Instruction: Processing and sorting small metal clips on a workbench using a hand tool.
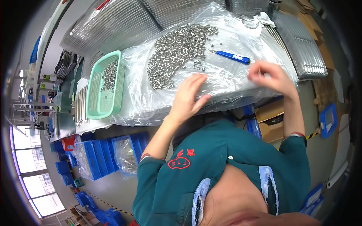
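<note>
Left: your mint-green slotted plastic basket [119,88] sits at the worktop's [87,127] left end, close to the near edge. An elbow knock could tip it.

Middle: heap of small silver metal pieces [177,49] lies loose on crinkled clear plastic film [137,103]; dragging the film could spread it. Your left hand [186,97] is palm-down just nearside, grip open, nothing visible held. A careless swipe could scatter the stray metal pieces [198,64] past its fingertips.

Right: blue-handled utility knife [232,56] has its blade out, tip toward the heap. Reaching across without looking could cut you or the film. Your right hand [268,76] is just beside the handle end, fingers curled; can't tell if that grip holds anything.

Edges: film drapes over the near edge, so it could snag. Clear ribbed plastic sheets [111,28] crowd the far edge, clear plastic trays [303,49] the right. Open room: between basket and heap, and right of the knife.
</note>
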Motion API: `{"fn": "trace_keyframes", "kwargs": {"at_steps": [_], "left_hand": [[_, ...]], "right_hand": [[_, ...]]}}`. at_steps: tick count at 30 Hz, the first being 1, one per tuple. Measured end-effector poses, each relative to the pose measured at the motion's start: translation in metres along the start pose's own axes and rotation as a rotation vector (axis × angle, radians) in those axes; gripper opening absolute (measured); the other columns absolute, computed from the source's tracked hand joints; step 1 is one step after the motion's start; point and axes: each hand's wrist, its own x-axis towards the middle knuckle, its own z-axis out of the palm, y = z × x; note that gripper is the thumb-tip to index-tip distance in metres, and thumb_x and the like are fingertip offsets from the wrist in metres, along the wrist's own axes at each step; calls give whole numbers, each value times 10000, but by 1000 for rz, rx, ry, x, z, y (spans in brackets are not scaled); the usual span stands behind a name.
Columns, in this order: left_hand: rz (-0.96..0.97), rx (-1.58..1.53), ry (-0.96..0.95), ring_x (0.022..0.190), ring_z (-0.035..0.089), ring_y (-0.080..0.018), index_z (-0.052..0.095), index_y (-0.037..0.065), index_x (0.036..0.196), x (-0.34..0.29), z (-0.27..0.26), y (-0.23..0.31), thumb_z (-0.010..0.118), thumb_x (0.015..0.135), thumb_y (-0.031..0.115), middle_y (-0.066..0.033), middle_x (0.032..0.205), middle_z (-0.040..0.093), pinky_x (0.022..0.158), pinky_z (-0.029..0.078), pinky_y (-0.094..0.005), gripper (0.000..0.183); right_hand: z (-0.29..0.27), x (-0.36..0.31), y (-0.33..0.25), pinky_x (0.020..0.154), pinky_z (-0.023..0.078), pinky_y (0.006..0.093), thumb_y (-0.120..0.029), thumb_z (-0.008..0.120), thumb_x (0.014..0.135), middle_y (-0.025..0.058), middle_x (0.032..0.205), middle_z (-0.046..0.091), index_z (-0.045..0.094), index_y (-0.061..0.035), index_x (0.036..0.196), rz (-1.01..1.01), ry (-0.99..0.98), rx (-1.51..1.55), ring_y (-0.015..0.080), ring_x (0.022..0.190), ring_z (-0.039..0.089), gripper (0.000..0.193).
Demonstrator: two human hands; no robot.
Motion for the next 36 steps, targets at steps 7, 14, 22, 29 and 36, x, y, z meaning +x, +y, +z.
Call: {"fn": "trace_keyframes", "kwargs": {"at_steps": [7,14,22,29,36], "left_hand": [[-276,171,117,827,533,-240,574,63,1055,-53,-61,-44,656,731,107,-72,879,598,746,416,-326,337],[-293,352,-200,683,482,-215,590,89,1032,-23,-68,-76,694,701,207,-33,685,523,635,391,-336,366],[-284,271,-100,594,395,-163,634,39,995,-16,-52,-83,630,784,81,-39,631,458,573,350,-285,215],[-313,269,-59,638,433,-182,638,14,966,-17,-41,-81,574,823,54,-64,698,525,627,375,-299,161],[-273,279,-149,658,476,-205,630,66,969,-14,-58,-80,662,745,114,-67,694,515,620,392,-324,231]], "right_hand": [[27,77,46,700,449,337,-272,635,760,75,849,570,580,-72,927,-22,208,-918,239,819,565,266],[12,87,46,644,457,344,-290,627,761,86,849,599,601,-77,907,128,122,-868,251,728,578,259],[-13,36,-11,620,429,215,-274,605,800,8,754,544,534,-3,992,190,310,-166,73,676,499,339],[-18,12,-16,530,379,187,-331,516,850,-3,733,520,484,9,1117,347,363,138,48,608,443,434],[11,92,-20,466,374,170,-361,464,895,-10,686,500,504,-28,1065,33,223,272,45,538,443,376]]}}
